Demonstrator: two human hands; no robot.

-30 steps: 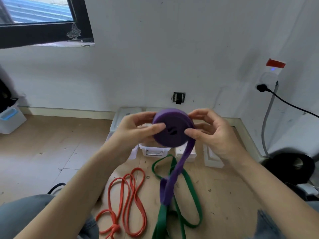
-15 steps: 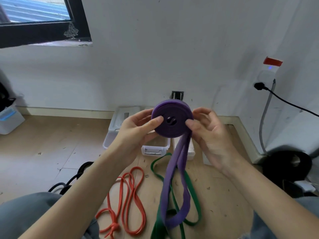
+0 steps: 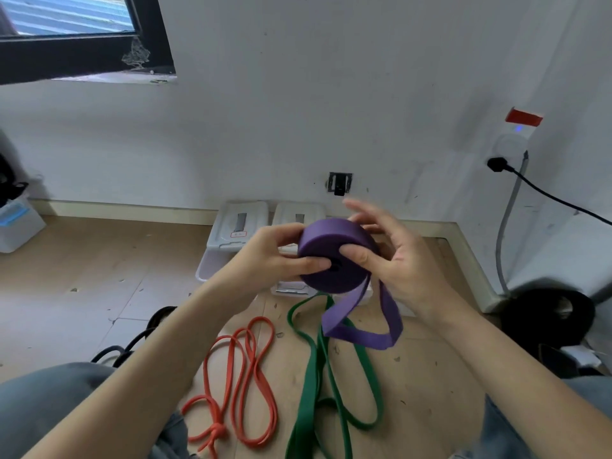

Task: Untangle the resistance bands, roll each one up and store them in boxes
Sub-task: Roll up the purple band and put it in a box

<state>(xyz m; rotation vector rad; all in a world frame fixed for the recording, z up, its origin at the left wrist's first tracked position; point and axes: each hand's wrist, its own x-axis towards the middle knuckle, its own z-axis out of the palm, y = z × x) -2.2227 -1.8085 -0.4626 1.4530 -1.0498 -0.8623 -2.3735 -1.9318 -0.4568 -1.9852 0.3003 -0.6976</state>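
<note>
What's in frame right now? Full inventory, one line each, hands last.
purple flat rubber resistance band: 1, mostly rolled into a coil, short loop hanging below.
green flat resistance band: 1, loose on floor, centre.
orange thin resistance band: 1, knotted, on floor left of green.
clear plastic storage boxes: at least 2, white lids, by the wall behind the hands.
black cable: 1, plugged in at right wall.
wooden floor: tan.
left hand: grips coil.
right hand: thumb presses coil face.

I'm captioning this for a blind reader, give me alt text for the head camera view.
Two hands roll a purple resistance band into a coil, a short tail hanging below. On the wooden floor lie an orange band and a green band, with white boxes by the wall.
</note>
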